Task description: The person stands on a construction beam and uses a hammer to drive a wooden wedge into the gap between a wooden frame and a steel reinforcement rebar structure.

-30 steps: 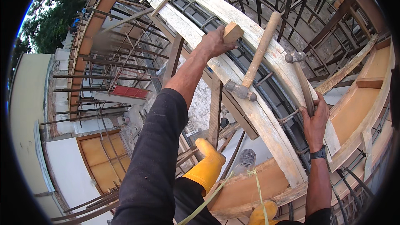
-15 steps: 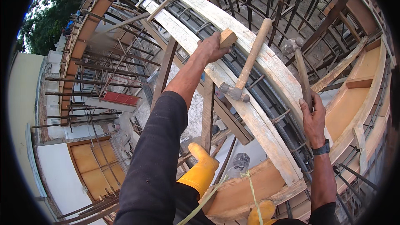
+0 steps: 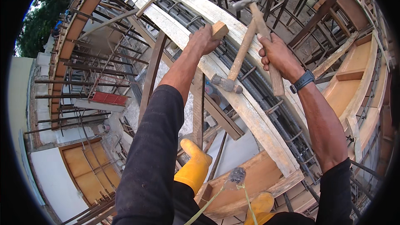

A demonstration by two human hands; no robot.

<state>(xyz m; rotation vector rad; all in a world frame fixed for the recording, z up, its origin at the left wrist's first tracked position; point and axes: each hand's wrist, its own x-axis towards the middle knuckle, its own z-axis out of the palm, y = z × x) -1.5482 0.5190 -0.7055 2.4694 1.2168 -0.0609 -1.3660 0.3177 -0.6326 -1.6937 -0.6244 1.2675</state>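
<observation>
head view | left hand (image 3: 203, 41) gripped wood block (image 3: 219, 30) above reinforcing bars (image 3: 275, 107) between pale boards (image 3: 258, 126) | right hand (image 3: 278, 56) was wrapped around the handle of first hammer (image 3: 259, 20), head uppermost | second hammer (image 3: 241, 57) lay across the bars, its head on the left board

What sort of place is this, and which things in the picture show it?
Most likely a building site, outdoors: steel bars lie between long whitish boards, the right hand grips a hammer, and the person wears yellow boots.
</observation>
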